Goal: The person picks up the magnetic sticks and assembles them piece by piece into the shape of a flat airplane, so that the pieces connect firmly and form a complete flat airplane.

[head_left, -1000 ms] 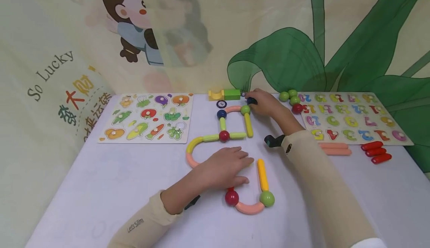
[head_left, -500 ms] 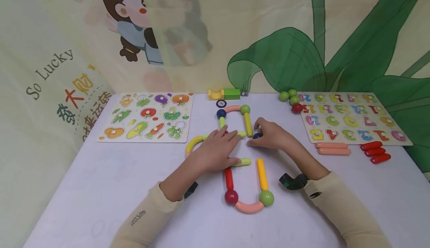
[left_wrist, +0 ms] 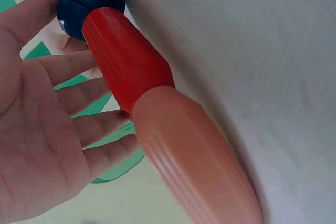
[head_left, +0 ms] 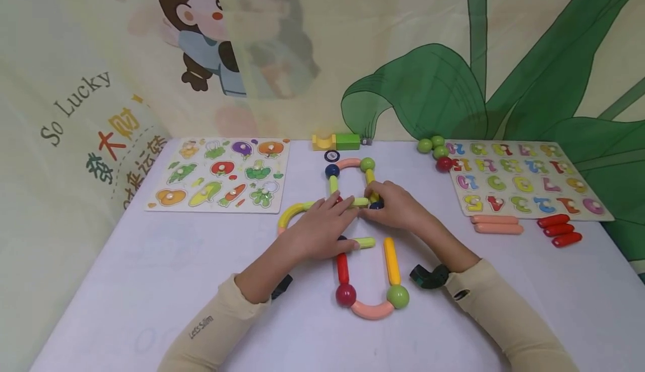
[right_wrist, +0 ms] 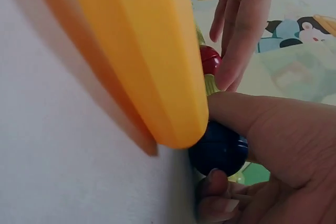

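A: What is happening here?
B: A person works at a white table (head_left: 126, 293) on a stick-and-ball outline (head_left: 342, 268) down the centre of the frame. The left hand (head_left: 322, 229), fingers spread, lies over its middle; the right hand (head_left: 400, 207), just right of centre, pinches a dark blue ball (right_wrist: 218, 149) at the ends of a yellow stick (head_left: 370, 177) and a light green stick (head_left: 360, 201). Whether it touches either cannot be told.
A: What would make a clean join?
B: Probably a light steadying left hand, with the ball eased in low against both ends so neither skews.
A: Anything in the way?
B: A vegetable board (head_left: 203, 167), upper left, and a number board (head_left: 509, 184), right, lie well apart from the work, with pink sticks (head_left: 496, 229) and red sticks (head_left: 558, 230) beneath the latter. Likelier snags: an orange stick (head_left: 391, 261), its upper end free below the right hand, and a short green stick (head_left: 365, 242) at the left thumb. Green balls (head_left: 425, 145) sit upper right.
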The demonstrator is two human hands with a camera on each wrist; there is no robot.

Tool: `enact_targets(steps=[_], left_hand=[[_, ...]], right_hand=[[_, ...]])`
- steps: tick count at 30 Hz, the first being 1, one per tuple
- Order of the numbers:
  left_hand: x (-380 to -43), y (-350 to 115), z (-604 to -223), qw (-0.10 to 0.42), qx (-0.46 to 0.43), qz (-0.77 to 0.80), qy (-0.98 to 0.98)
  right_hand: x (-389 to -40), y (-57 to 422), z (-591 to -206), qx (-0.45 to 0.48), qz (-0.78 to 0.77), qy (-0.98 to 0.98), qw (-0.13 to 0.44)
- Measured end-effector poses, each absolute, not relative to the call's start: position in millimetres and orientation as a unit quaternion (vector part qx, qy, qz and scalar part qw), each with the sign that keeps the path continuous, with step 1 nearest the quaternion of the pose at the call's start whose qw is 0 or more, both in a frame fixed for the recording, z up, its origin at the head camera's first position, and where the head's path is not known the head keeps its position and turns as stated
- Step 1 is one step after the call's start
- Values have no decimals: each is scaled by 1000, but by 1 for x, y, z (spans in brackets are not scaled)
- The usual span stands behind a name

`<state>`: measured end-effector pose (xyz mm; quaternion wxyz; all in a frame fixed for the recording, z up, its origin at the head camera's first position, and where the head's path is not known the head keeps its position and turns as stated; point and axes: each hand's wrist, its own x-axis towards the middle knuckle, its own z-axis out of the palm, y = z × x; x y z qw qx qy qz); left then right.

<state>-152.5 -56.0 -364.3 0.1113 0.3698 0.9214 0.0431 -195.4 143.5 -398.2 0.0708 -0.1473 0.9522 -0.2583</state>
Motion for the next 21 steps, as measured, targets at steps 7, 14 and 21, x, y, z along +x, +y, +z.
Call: enact_targets(steps=[7, 14, 21], left_hand=[[-160, -53, -364, 134, 359, 67, 921], [-169, -53, -364, 148, 349, 85, 922], [-169, -54, -363, 157, 351, 88, 919]], right_hand=[[-195, 144, -398, -154, -287, 944, 48], [-199, 148, -398, -166, -288, 942, 49], [-202, 148, -399, -169, -293, 939, 57]])
